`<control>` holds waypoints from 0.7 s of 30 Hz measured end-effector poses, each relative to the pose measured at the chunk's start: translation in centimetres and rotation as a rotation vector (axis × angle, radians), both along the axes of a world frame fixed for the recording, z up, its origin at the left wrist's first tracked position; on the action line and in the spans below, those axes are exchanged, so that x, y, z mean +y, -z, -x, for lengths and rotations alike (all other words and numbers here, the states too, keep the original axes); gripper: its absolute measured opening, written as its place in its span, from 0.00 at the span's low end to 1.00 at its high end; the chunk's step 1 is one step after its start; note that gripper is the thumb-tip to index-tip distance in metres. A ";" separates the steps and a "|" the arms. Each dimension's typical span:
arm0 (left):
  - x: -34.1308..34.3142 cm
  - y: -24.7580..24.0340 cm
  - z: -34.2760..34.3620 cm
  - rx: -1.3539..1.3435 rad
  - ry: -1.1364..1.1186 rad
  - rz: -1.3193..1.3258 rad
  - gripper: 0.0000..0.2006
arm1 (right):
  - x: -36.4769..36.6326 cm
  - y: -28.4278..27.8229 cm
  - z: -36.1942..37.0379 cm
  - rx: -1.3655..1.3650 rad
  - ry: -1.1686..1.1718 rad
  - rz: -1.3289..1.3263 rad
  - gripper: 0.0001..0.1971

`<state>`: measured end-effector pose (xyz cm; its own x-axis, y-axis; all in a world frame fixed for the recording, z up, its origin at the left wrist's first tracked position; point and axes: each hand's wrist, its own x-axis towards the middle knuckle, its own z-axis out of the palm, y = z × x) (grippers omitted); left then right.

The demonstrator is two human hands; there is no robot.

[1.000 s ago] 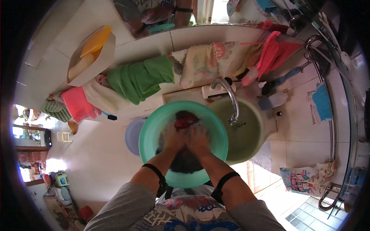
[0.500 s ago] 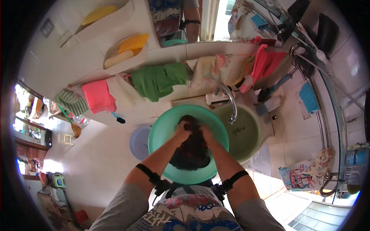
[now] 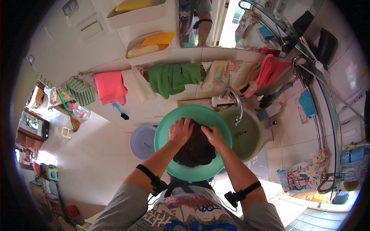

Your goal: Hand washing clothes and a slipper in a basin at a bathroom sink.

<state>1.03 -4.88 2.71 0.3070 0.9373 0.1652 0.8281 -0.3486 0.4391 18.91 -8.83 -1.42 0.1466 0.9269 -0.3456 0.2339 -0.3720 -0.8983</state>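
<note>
A light green plastic basin (image 3: 162, 135) stands in front of me with a bunched dark cloth (image 3: 196, 150) in it, dark brown to black and wet-looking. On the cloth's upper left side, my left hand (image 3: 180, 132) lies with its fingers stretched out and a little apart. My right hand (image 3: 213, 137) is at the upper right side, its thumb and fingers closed on the dark cloth. Both hands look wet. The cloth's underside and the fingertips beneath it are hidden.
An olive sink (image 3: 250, 138) under a curved metal faucet (image 3: 238, 109) is right of the basin. A lavender basin (image 3: 142, 143) sits lower at left. Several towels, one green (image 3: 169, 79), hang along the wall behind. A blue brush (image 3: 120, 111) hangs below them.
My hands have moved apart from the middle of the cloth toward its two sides. The cloth is now gathered into a rounder, more compact heap. The view has shifted slightly.
</note>
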 end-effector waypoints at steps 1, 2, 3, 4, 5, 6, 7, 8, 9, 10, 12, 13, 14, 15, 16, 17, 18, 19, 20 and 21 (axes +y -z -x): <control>-0.1 -0.2 0.6 0.071 0.064 -0.163 0.16 | -0.1 0.0 -0.7 -0.283 -0.025 0.005 0.22; 0.0 -0.1 1.7 0.171 0.113 -0.100 0.26 | -0.3 -0.9 -0.1 -0.282 -0.035 0.003 0.22; -0.4 -0.4 1.8 0.172 0.112 -0.094 0.26 | -0.8 -2.2 0.2 -0.539 -0.051 -0.250 0.22; -1.1 -0.7 1.8 0.208 0.109 -0.066 0.31 | -1.2 -3.2 0.7 -0.792 -0.068 -0.507 0.23; -1.4 -1.0 1.3 0.239 0.113 -0.043 0.37 | -1.4 -3.3 0.8 -0.797 -0.064 -0.504 0.23; -1.8 -0.5 0.9 0.236 0.118 -0.043 0.37 | -1.7 -3.3 1.2 -0.843 -0.114 -0.482 0.24; -2.3 0.4 0.5 0.274 0.129 -0.023 0.41 | -2.1 -3.2 1.6 -0.888 -0.165 -0.460 0.26; -2.8 1.1 0.0 0.310 0.144 -0.006 0.44 | -2.5 -2.1 1.6 -0.879 -0.243 -0.430 0.33; -3.2 1.7 -0.1 0.308 0.146 0.000 0.44 | -3.1 -2.1 2.1 -0.880 -0.245 -0.424 0.33; -3.5 2.4 -0.1 0.295 0.122 0.095 0.45 | -3.6 -2.1 2.7 -0.933 -0.337 -0.353 0.36; -3.6 3.5 0.0 0.283 0.100 0.196 0.42 | -3.6 -2.0 4.0 -0.954 -0.463 -0.146 0.41; -3.4 4.1 0.1 0.284 0.096 0.202 0.42 | -3.4 -1.7 4.3 -0.951 -0.469 -0.143 0.41; -3.2 4.4 0.0 0.273 0.123 0.178 0.40 | -3.3 -1.3 4.4 -0.940 -0.426 -0.062 0.40; -3.0 4.7 -0.1 0.262 0.149 0.153 0.38 | -3.2 -0.8 4.5 -0.928 -0.383 0.019 0.39; -2.8 5.0 -0.2 0.262 0.149 0.158 0.38 | -3.0 0.1 4.6 -0.927 -0.386 0.023 0.39; -2.6 5.0 -0.4 0.273 0.149 0.139 0.36 | -2.8 0.8 4.6 -0.948 -0.347 -0.007 0.38; -2.4 5.1 -0.7 0.285 0.149 0.119 0.35 | -2.7 1.5 4.5 -0.968 -0.307 -0.037 0.37; -2.2 5.2 -0.9 0.285 0.151 0.124 0.35 | -2.5 2.2 4.3 -0.967 -0.309 -0.032 0.37; -1.9 5.5 -0.9 0.309 0.162 0.169 0.35 | -2.2 2.5 4.2 -0.968 -0.296 -0.094 0.35; -1.5 5.7 -1.0 0.334 0.174 0.215 0.36 | -1.8 2.7 4.1 -0.968 -0.281 -0.156 0.33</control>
